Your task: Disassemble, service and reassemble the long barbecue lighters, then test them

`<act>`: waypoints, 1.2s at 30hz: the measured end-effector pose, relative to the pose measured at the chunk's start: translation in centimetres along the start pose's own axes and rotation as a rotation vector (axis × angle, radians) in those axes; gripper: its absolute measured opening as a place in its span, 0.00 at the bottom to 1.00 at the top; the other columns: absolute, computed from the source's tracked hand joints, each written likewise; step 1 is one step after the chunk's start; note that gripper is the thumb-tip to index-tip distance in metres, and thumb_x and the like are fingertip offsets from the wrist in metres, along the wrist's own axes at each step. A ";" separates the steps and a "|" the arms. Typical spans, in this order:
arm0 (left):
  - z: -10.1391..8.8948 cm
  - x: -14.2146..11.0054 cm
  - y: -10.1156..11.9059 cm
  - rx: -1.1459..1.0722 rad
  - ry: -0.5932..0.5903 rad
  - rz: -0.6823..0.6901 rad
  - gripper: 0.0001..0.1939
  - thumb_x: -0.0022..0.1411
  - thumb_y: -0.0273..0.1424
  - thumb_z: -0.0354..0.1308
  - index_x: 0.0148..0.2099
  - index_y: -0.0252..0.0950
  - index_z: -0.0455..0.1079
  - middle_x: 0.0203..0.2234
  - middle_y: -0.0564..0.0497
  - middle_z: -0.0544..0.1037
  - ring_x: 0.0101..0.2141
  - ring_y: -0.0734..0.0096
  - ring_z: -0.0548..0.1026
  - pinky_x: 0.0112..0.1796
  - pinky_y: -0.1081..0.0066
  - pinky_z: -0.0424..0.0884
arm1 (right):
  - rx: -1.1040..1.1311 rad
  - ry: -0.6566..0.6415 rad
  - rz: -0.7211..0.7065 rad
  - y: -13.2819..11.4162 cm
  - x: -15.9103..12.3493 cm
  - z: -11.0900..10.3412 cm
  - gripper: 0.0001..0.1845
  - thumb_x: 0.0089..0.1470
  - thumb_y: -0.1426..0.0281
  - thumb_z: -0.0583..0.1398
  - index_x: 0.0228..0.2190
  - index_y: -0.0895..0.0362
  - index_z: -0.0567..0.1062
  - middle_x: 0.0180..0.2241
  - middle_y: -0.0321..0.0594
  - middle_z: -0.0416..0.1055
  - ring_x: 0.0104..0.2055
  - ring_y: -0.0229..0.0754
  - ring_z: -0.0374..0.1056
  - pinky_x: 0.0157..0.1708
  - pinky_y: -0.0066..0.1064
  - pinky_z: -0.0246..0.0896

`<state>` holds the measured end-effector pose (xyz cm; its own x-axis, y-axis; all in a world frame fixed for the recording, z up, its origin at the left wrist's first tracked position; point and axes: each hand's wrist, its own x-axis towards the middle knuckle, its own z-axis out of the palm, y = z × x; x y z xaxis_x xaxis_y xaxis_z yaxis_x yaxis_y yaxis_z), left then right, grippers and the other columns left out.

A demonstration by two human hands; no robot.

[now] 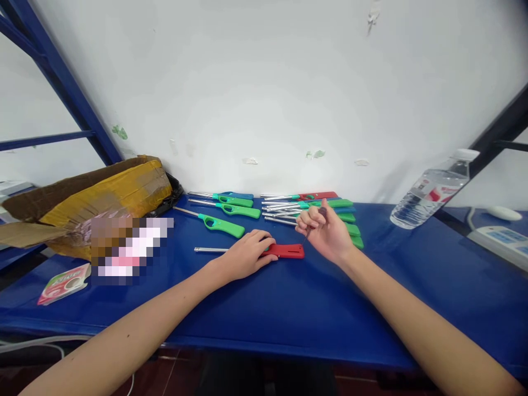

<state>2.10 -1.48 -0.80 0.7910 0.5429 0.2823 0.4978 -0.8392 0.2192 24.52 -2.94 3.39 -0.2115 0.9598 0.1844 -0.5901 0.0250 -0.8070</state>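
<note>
A red-handled long lighter (286, 251) with a metal tube lies flat on the blue table (289, 308). My left hand (246, 254) rests on its middle, fingers curled over it and pressing it down. My right hand (325, 231) hovers just above the lighter's red end, fingers pinched round a thin dark tool (317, 218) whose tip points down at the handle. Behind my right hand lies a pile of several lighters (313, 212) with green, blue and red handles. Further left lie a green lighter (214, 221) and two more lighters (225, 199).
A torn cardboard box (91, 201) wrapped in yellow tape sits at the left, with a small red packet (64, 283) before it. A plastic water bottle (433, 192) lies at the right, near a white power strip (499, 239). The white wall stands close behind.
</note>
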 end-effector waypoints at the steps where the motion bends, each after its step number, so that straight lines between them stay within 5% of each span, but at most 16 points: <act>1: 0.0 0.0 0.0 -0.005 -0.002 -0.001 0.14 0.69 0.37 0.53 0.52 0.34 0.68 0.50 0.41 0.71 0.51 0.58 0.68 0.53 0.59 0.67 | 0.001 -0.009 -0.011 -0.1 -0.1 0.1 0.33 0.56 0.44 0.54 0.13 0.54 0.57 0.18 0.32 0.44 0.24 0.39 0.51 0.27 0.32 0.58; 5: -0.1 0.0 0.1 -0.023 -0.009 -0.007 0.15 0.69 0.36 0.53 0.52 0.33 0.67 0.50 0.40 0.70 0.52 0.58 0.68 0.54 0.61 0.66 | 0.035 -0.025 -0.022 -0.2 -0.5 0.3 0.24 0.55 0.51 0.59 0.18 0.54 0.67 0.16 0.30 0.43 0.21 0.37 0.45 0.25 0.30 0.56; 8: -0.2 0.0 0.2 -0.025 -0.018 -0.012 0.16 0.69 0.36 0.53 0.54 0.33 0.66 0.51 0.40 0.70 0.53 0.58 0.68 0.55 0.60 0.66 | 0.076 0.027 -0.015 0.0 -0.4 0.1 0.13 0.53 0.57 0.63 0.27 0.53 0.71 0.18 0.30 0.51 0.23 0.37 0.51 0.27 0.29 0.58; 15: -0.5 -0.1 0.6 -0.028 -0.011 -0.101 0.33 0.69 0.38 0.53 0.70 0.38 0.44 0.55 0.40 0.68 0.54 0.56 0.68 0.55 0.58 0.66 | 0.145 0.149 -0.050 0.3 -0.1 -0.4 0.15 0.49 0.58 0.67 0.27 0.53 0.69 0.23 0.31 0.56 0.26 0.36 0.56 0.28 0.27 0.62; 21: -0.2 0.0 0.3 -0.014 -0.020 -0.040 0.18 0.69 0.38 0.52 0.57 0.35 0.66 0.53 0.40 0.69 0.53 0.56 0.68 0.54 0.59 0.67 | 0.033 0.181 -0.071 0.3 0.5 -0.4 0.24 0.53 0.49 0.61 0.21 0.53 0.64 0.23 0.33 0.55 0.27 0.38 0.58 0.31 0.29 0.63; 26: 0.1 0.0 -0.1 -0.014 0.002 -0.059 0.18 0.68 0.39 0.54 0.55 0.35 0.68 0.55 0.40 0.67 0.55 0.56 0.67 0.55 0.59 0.66 | -0.023 0.119 -0.071 0.2 0.1 0.1 0.30 0.57 0.46 0.55 0.17 0.53 0.56 0.18 0.31 0.45 0.22 0.38 0.51 0.31 0.32 0.62; 29: 0.2 0.0 -0.1 -0.022 -0.005 -0.068 0.18 0.69 0.39 0.53 0.55 0.35 0.68 0.55 0.40 0.67 0.55 0.56 0.67 0.56 0.59 0.65 | 0.018 0.120 -0.087 -0.1 -0.2 0.4 0.24 0.58 0.51 0.56 0.18 0.53 0.62 0.18 0.30 0.45 0.22 0.38 0.51 0.31 0.31 0.62; 33: 0.0 -0.1 0.2 -0.059 0.013 -0.099 0.27 0.68 0.39 0.54 0.65 0.38 0.56 0.57 0.40 0.65 0.56 0.55 0.67 0.56 0.58 0.66 | 0.096 0.166 -0.053 -0.3 -0.1 0.1 0.11 0.52 0.61 0.62 0.26 0.54 0.69 0.22 0.31 0.56 0.24 0.36 0.56 0.30 0.29 0.62; 36: -0.2 -0.1 0.4 -0.087 0.046 -0.128 0.35 0.67 0.39 0.56 0.69 0.40 0.44 0.59 0.41 0.62 0.57 0.55 0.65 0.55 0.58 0.67 | 0.062 0.243 -0.103 -0.1 0.3 -0.4 0.12 0.49 0.62 0.66 0.25 0.54 0.70 0.27 0.32 0.63 0.28 0.35 0.60 0.29 0.27 0.61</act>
<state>2.18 -1.90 -0.58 0.7050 0.6475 0.2893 0.5588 -0.7584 0.3355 24.82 -2.54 3.30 0.0411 0.9923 0.1171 -0.6468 0.1157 -0.7538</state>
